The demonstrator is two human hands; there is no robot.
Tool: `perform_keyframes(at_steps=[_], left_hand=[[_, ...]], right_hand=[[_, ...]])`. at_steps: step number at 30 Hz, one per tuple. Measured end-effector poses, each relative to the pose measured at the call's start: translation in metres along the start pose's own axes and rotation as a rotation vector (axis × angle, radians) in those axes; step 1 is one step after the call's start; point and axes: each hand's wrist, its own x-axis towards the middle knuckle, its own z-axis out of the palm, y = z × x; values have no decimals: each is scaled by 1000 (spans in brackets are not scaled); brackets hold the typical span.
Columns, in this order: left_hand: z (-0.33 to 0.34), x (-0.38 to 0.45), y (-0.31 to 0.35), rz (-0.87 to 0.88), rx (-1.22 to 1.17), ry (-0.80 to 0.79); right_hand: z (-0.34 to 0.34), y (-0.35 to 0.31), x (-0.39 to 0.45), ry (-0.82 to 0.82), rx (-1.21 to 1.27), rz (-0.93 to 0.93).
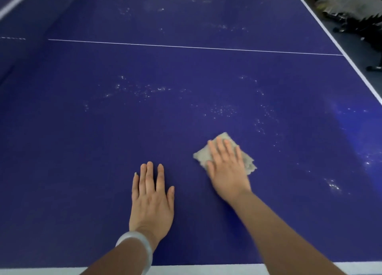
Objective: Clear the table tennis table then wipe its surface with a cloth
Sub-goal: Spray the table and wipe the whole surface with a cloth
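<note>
The cloth point(225, 154), a small crumpled grey-beige rag, lies flat on the blue desk point(103, 130) at about 4 o'clock from the middle of the view, in the near half of the playing surface. The right hand point(226, 168) lies palm-down on top of it, fingers point(221, 148) straight and slightly spread, pressing the rag against the desk rather than curling round it; the rag's edges stick out past the hand at 12, 9 and 3 o'clock. The hand and forearm are a little blurred.

At 9 o'clock from the cloth, near but apart from it, the left hand point(152, 200) rests flat on the desk, palm down, its fingers straight and close together and the thumb out to the side, holding nothing. A pale, translucent bangle point(137, 249) sits on that wrist, at 6 o'clock from the hand.

Scattered whitish specks point(223, 110) mark the surface at 12 o'clock from the cloth, with more patches towards 10 o'clock and 4 o'clock. A thin white line point(186, 46) crosses the desk farther out at 12 o'clock. A white border point(206, 269) runs along the near edge at 6 o'clock, and another follows the right edge towards 2 o'clock. Beyond that edge, at the 1 o'clock corner, lies dark, indistinct clutter point(351, 12).
</note>
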Motion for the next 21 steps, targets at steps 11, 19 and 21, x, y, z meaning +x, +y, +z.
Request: perform_keyframes(at_steps=[11,19,21], left_hand=[[-2,0,-1,8,-17,-25],[-1,0,0,23,-20,-7],[-1,-1,-1,23,-33,-11]], right_hand=[[-1,-19,17,90,44,382],[-9,-23,72,-56,-75,-197],[-9,44,76,-14,-90,68]])
